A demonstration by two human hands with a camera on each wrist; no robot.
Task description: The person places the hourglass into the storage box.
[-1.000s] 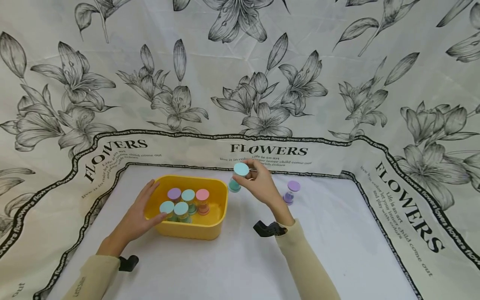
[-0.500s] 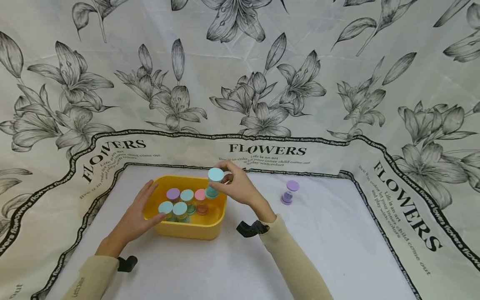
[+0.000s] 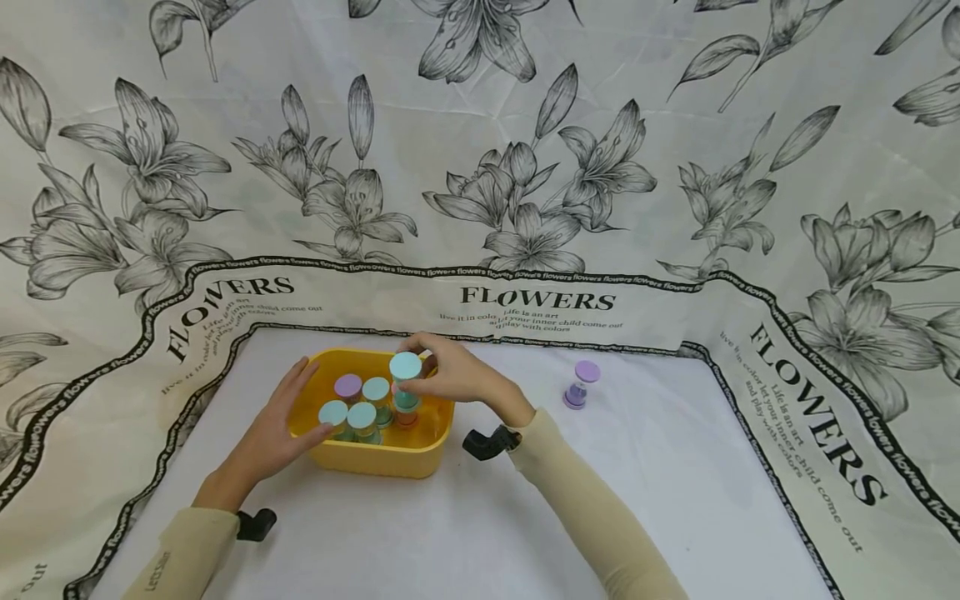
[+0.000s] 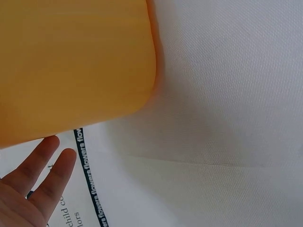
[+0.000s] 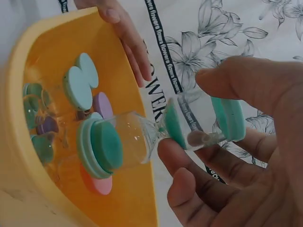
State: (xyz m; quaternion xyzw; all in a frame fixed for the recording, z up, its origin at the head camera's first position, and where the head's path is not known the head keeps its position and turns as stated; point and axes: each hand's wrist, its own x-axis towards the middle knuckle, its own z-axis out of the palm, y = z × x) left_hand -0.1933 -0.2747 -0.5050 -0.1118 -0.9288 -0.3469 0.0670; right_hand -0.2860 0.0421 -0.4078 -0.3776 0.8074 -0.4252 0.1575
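Observation:
My right hand [image 3: 461, 375] pinches a mint-green hourglass [image 3: 405, 368] over the yellow bin [image 3: 375, 461]. In the right wrist view the hourglass [image 5: 135, 137] shows its clear glass and green sand, with thumb and fingertips around its upper end. Inside the bin stand several hourglasses: a purple one [image 3: 348, 386], mint ones [image 3: 362, 416], and a pink one [image 3: 407, 420] mostly hidden behind the held hourglass. My left hand [image 3: 273, 433] rests spread at the bin's left side, thumb over the front rim. In the left wrist view, two extended fingers [image 4: 54, 182] lie close by the bin's outer wall.
A purple hourglass [image 3: 581, 385] stands on the white tablecloth [image 3: 637, 467], right of the bin. A floral curtain [image 3: 525, 167] rises behind the table. Each wrist carries a small black mount [image 3: 487, 443].
My right hand has carried the mint hourglass leftward, from beside the bin to above its inside, and lower over the pink one. The left hand has stayed at the bin.

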